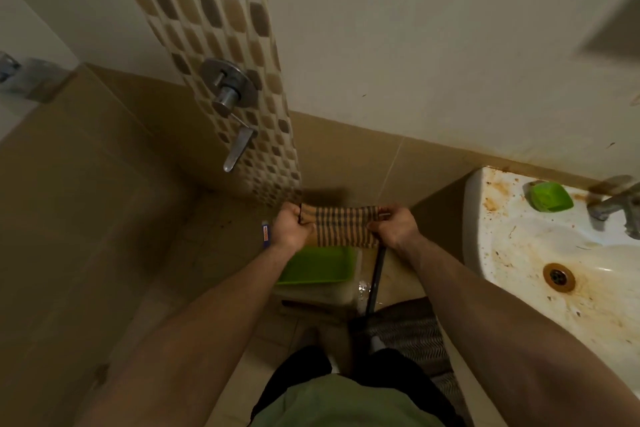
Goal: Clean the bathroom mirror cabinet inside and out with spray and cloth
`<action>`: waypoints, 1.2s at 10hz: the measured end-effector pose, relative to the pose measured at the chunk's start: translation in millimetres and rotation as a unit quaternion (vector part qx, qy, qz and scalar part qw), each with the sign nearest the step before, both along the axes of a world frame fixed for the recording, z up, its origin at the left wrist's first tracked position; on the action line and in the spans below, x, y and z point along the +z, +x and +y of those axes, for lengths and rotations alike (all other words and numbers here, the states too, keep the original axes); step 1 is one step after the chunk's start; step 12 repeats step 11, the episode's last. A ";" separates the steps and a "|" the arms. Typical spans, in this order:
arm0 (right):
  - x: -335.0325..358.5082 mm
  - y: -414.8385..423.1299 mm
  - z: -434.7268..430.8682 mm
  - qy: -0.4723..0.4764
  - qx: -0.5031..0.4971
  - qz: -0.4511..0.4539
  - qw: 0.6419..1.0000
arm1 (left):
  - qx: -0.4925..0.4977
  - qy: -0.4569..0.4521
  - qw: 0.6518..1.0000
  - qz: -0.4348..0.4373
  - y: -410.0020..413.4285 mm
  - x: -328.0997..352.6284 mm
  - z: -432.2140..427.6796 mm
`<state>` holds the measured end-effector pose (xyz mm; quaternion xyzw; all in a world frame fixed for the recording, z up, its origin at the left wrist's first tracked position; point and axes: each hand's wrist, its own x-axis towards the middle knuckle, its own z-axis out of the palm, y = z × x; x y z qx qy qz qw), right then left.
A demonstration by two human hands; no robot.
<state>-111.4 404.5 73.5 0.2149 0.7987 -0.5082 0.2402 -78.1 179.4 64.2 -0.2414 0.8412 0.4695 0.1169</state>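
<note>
I am looking down past a stained white washbasin [491,253] on my right, with a green soap dish [549,197] on its rim. Lower, a green tray [318,267] is lying on the floor under my arms. Between my hands I am stretching a striped cloth [341,226], its long axis running left to right. My left hand [292,227] is clenching one end, my right hand [394,227] the other, fingers curled tight. Both hands are equally near it. No spray bottle is showing, and I am not seeing the mirror cabinet clearly.
</note>
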 end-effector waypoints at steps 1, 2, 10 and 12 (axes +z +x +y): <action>-22.7 8.1 -17.0 0.038 -0.029 -0.007 0.999 | 0.010 -0.015 1.000 -0.010 9.5 -29.7 -9.6; -53.6 16.8 -33.0 0.071 -0.020 0.023 0.997 | -0.001 -0.020 1.000 0.001 18.5 -62.4 -15.3; -189.8 34.8 -52.2 0.059 0.113 -0.014 0.992 | -0.054 0.006 0.988 -0.146 31.7 -184.5 7.6; -151.3 43.5 -49.6 0.073 0.136 0.025 0.988 | -0.089 -0.016 0.989 -0.119 37.7 -148.5 18.4</action>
